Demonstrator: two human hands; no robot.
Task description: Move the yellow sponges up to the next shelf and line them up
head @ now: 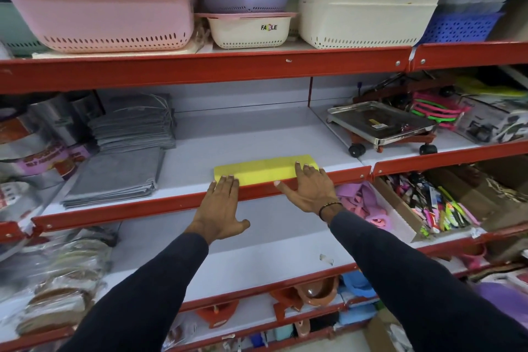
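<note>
A flat row of yellow sponges (pixel 264 170) lies along the front edge of the middle shelf (pixel 245 134), just behind its red lip. My left hand (pixel 221 208) rests with fingers spread, its fingertips touching the row's left end. My right hand (pixel 307 186) lies flat with fingers apart on the row's right end, its thumb over the red lip. Neither hand grips anything. The shelf below (pixel 257 248), under my forearms, shows bare white surface with no sponges in sight.
Grey cloth stacks (pixel 125 146) sit left of the sponges. A metal wheeled trolley (pixel 383 126) stands to the right. Plastic baskets (pixel 100 17) fill the top shelf. A box of pens (pixel 428 203) and pink items (pixel 363 200) sit lower right.
</note>
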